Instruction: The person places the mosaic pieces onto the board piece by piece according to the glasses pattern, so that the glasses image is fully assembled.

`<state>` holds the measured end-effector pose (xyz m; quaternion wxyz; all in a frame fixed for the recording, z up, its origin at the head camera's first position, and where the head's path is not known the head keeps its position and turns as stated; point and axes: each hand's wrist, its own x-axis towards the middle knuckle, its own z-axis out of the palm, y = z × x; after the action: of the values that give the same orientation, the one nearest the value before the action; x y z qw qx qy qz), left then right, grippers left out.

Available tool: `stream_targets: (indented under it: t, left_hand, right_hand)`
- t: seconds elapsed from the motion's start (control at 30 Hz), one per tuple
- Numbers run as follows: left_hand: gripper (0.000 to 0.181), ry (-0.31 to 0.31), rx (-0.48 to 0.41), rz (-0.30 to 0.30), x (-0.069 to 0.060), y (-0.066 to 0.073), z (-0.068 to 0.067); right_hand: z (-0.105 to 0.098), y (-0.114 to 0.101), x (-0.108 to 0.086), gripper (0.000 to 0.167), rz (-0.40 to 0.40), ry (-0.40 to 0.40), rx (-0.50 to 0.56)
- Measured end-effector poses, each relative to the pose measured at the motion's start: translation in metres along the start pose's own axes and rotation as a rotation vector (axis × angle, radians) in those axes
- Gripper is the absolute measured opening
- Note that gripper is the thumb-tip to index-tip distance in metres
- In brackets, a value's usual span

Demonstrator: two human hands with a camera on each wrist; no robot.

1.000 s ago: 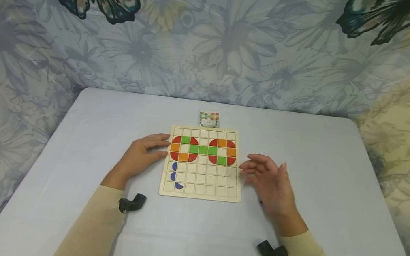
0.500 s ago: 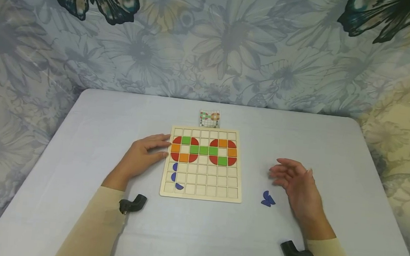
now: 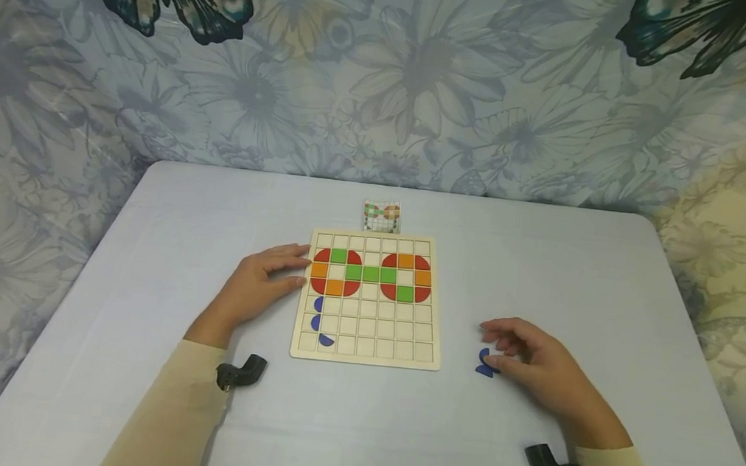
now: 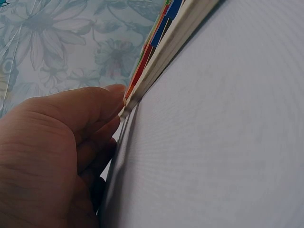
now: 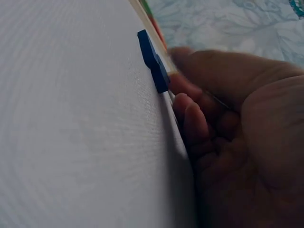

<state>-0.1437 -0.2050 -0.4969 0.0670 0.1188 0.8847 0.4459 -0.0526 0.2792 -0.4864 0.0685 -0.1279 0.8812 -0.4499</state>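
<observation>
A pale square grid board [image 3: 366, 346] lies on the table with red, orange and green pieces set in its upper rows. Three blue half-round pieces [image 3: 316, 323] sit in its lower left cells. My left hand [image 3: 251, 285] rests at the board's left edge, thumb and fingertips touching the rim [image 4: 159, 61]. My right hand [image 3: 535, 362] is low over a small group of blue half-round pieces [image 3: 484, 371] right of the board. Its thumb partly covers that group in the head view, and the fingers are spread apart from the thumb. In the right wrist view, blue pieces [image 5: 153, 61] lie just beside the fingertips.
Behind the board lies a small printed card [image 3: 382, 217] with a coloured grid pattern. The white table [image 3: 355, 431] ends at a flowered cloth backdrop [image 3: 419, 82]. Each wrist wears a black camera mount [image 3: 242, 372].
My right hand has moved right, away from the board, uncovering the loose blue pieces, then turned and come down over them. The left hand stays at the board's edge.
</observation>
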Motion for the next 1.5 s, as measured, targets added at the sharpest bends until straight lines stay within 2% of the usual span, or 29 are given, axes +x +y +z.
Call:
stream_targets:
  t: [0.27, 0.43, 0.6, 0.73, 1.13, 1.37, 1.5]
  left_hand:
    - [0.038, 0.001, 0.003, 0.001, 0.0, 0.001, 0.0]
    - [0.037, 0.0, 0.006, 0.008, 0.0, 0.001, 0.0]
    - [0.038, -0.003, 0.005, 0.007, 0.0, 0.0, 0.0]
    - [0.037, -0.004, 0.001, 0.005, 0.0, -0.001, 0.0]
    - [0.038, -0.005, -0.004, 0.001, 0.001, -0.002, 0.0]
    - [0.038, -0.001, -0.003, -0.007, 0.0, 0.0, 0.001]
    - [0.037, 0.003, -0.003, -0.011, 0.0, -0.001, 0.001]
  right_hand:
    - [0.0, -0.003, 0.001, 0.032, 0.005, -0.012, -0.146]
    - [0.002, -0.004, 0.002, 0.026, -0.013, 0.039, -0.217]
    - [0.004, -0.003, 0.002, 0.023, -0.052, 0.129, -0.284]
    - [0.005, -0.001, 0.002, 0.021, -0.045, 0.183, -0.331]
    - [-0.008, 0.0, -0.001, 0.018, -0.031, 0.141, -0.301]
    - [-0.006, 0.0, -0.001, 0.018, -0.023, 0.156, -0.283]
    - [-0.004, -0.003, -0.001, 0.018, 0.007, 0.154, -0.289]
